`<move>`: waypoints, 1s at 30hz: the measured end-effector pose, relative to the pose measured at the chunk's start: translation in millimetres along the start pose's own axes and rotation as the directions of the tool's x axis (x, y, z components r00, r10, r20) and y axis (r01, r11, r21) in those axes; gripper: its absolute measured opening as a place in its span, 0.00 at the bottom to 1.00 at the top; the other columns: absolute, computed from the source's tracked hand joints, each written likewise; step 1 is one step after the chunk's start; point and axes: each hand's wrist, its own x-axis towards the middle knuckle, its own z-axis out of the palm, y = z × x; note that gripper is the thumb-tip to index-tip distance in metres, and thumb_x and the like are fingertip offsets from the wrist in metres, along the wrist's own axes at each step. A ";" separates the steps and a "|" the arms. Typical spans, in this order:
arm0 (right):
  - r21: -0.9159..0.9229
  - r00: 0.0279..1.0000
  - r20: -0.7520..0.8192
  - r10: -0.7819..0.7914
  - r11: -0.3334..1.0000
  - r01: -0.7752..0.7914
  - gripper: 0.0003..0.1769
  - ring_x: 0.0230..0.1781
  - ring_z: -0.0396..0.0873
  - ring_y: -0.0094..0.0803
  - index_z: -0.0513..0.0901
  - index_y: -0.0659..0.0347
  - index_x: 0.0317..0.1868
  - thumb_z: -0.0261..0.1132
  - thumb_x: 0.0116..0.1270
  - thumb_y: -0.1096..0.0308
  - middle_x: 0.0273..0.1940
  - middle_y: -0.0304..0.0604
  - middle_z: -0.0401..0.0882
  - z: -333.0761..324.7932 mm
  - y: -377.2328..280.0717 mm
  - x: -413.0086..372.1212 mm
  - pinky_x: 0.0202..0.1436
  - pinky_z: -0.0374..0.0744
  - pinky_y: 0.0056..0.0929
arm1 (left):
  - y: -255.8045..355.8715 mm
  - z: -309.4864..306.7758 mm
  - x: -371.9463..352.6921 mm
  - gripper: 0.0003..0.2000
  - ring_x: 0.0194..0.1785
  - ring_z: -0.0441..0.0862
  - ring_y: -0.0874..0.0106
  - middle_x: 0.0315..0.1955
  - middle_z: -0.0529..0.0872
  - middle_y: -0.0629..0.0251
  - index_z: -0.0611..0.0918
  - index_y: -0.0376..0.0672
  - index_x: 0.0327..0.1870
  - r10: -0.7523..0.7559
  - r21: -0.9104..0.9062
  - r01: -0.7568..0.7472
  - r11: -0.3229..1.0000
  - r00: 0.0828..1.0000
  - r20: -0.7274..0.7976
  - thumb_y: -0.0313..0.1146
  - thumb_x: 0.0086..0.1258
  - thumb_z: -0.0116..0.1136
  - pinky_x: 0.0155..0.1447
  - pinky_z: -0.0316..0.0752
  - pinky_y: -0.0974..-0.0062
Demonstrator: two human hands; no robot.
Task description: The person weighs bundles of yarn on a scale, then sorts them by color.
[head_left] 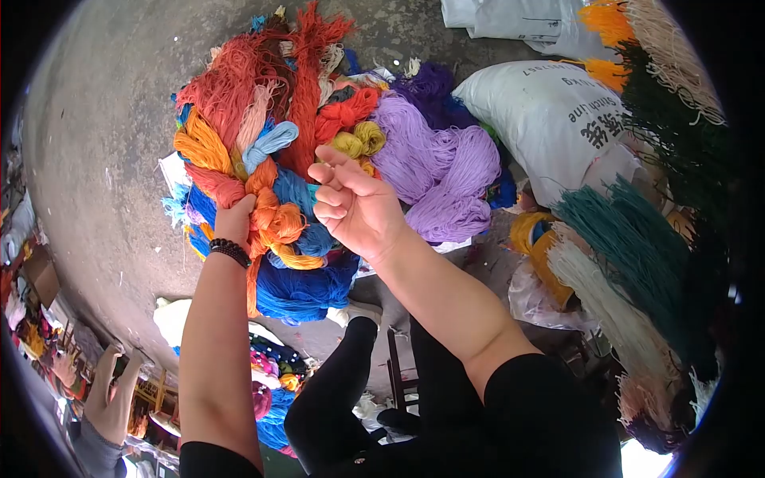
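Note:
A large heap of yarn skeins in many colours lies before me. My left hand (236,218), with a dark bead bracelet at the wrist, is in the heap's left side, its fingers partly hidden and closed on coral yarn (217,186). A knotted orange skein (276,221) lies just right of it. Above the middle of the heap my right hand (358,203) is raised palm up. Its fingers are loosely bent, thumb and forefinger apart, and I see nothing in them. Close by are a light blue skein (271,146), yellow-green yarn (360,140) and a large lilac skein (434,159).
A stuffed white sack (538,119) with printing stands right of the heap. Hanks of teal (629,247) and cream yarn (610,303) hang at the right. Blue yarn (307,287) lies near my feet. Another person's arms (115,390) show at lower left.

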 end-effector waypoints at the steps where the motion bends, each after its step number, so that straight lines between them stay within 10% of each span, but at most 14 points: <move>1: -0.001 1.000 -0.004 -0.006 1.000 0.006 0.16 0.24 0.66 0.22 0.73 0.60 0.59 0.51 0.72 0.72 0.47 0.47 0.82 0.3 -0.2 -0.2 0.29 0.67 0.20 | 0.1 -0.7 0.4 0.20 0.38 0.83 0.69 0.38 0.83 0.63 0.77 0.36 0.50 -0.022 -0.024 0.023 0.999 1.000 0.018 0.26 0.55 0.64 0.42 0.81 0.71; 13: -0.247 0.994 -0.070 -0.087 0.967 0.067 0.16 0.31 0.76 0.24 0.75 0.63 0.56 0.56 0.71 0.67 0.46 0.47 0.83 -2.8 -4.0 -3.5 0.33 0.71 0.21 | 5.6 4.0 -7.9 0.12 0.37 0.86 0.66 0.36 0.85 0.61 0.78 0.36 0.46 -0.005 0.007 0.005 1.000 1.000 -0.008 0.27 0.63 0.59 0.41 0.83 0.67; 15: -0.902 0.896 -0.053 -0.442 0.405 0.147 0.15 0.37 0.80 0.28 0.78 0.63 0.53 0.57 0.71 0.64 0.45 0.44 0.84 -13.5 7.5 -0.8 0.39 0.75 0.27 | 1.0 -0.8 -2.8 0.11 0.36 0.86 0.66 0.36 0.85 0.61 0.78 0.37 0.46 -0.012 -0.007 0.012 1.000 1.000 -0.001 0.27 0.64 0.59 0.41 0.83 0.66; 16: -0.974 0.757 0.218 -0.616 -0.181 0.133 0.11 0.34 0.82 0.44 0.80 0.64 0.42 0.59 0.68 0.64 0.37 0.49 0.83 -21.3 13.1 -0.1 0.39 0.78 0.39 | 0.9 -2.4 -1.4 0.10 0.36 0.86 0.66 0.36 0.85 0.62 0.78 0.37 0.46 -0.019 -0.023 0.019 1.000 1.000 0.007 0.27 0.64 0.58 0.41 0.83 0.66; 18: -0.838 0.855 0.237 -0.462 -0.542 -0.060 0.09 0.37 0.81 0.52 0.80 0.63 0.38 0.58 0.65 0.66 0.35 0.54 0.82 -31.6 19.9 -10.8 0.40 0.78 0.45 | 1.8 -10.5 4.4 0.07 0.35 0.86 0.66 0.34 0.85 0.63 0.79 0.39 0.43 -0.069 -0.011 0.069 0.998 0.996 0.050 0.28 0.65 0.57 0.41 0.83 0.66; 23: -0.929 0.951 0.132 -0.280 -0.369 0.020 0.22 0.40 0.77 0.55 0.69 0.68 0.61 0.55 0.69 0.68 0.37 0.59 0.78 -44.5 90.9 -41.3 0.43 0.74 0.50 | 6.8 -35.5 14.6 0.08 0.32 0.85 0.64 0.29 0.84 0.63 0.79 0.42 0.38 -0.226 -0.027 0.231 0.973 0.967 0.118 0.35 0.65 0.55 0.38 0.82 0.63; 30: -0.748 0.947 0.201 -0.248 -0.664 -0.015 0.12 0.54 0.68 0.42 0.84 0.53 0.42 0.68 0.57 0.63 0.49 0.40 0.73 -36.8 105.2 -31.0 0.50 0.64 0.45 | 24.4 -50.4 19.2 0.09 0.33 0.84 0.62 0.31 0.84 0.60 0.78 0.39 0.42 -0.380 -0.021 0.394 0.919 0.898 0.222 0.33 0.65 0.55 0.40 0.83 0.59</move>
